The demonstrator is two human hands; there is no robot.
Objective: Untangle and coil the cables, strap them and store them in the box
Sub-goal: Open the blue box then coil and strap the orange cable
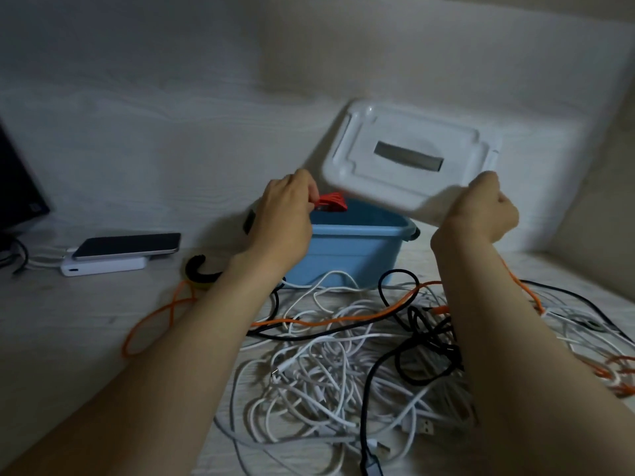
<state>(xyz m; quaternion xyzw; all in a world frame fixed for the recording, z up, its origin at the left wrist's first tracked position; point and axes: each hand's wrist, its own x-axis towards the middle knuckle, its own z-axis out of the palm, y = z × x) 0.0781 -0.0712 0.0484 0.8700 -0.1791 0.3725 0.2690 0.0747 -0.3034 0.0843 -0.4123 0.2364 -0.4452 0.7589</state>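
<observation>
The tangled cables (pixel 343 365) are lying before the open blue box (pixel 350 249), the left hand (pixel 285 214) pinching red straps (pixel 331 201) at its rim, the right hand (pixel 481 211) gripping the raised lid (pixel 409 132), which probably needs setting aside before untangling.

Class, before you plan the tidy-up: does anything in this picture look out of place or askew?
Yes. The white, black and orange cables lie in one tangled heap before the blue plastic box. Its white rectangular plastic lid is off, held tilted above it by the right hand.
</observation>
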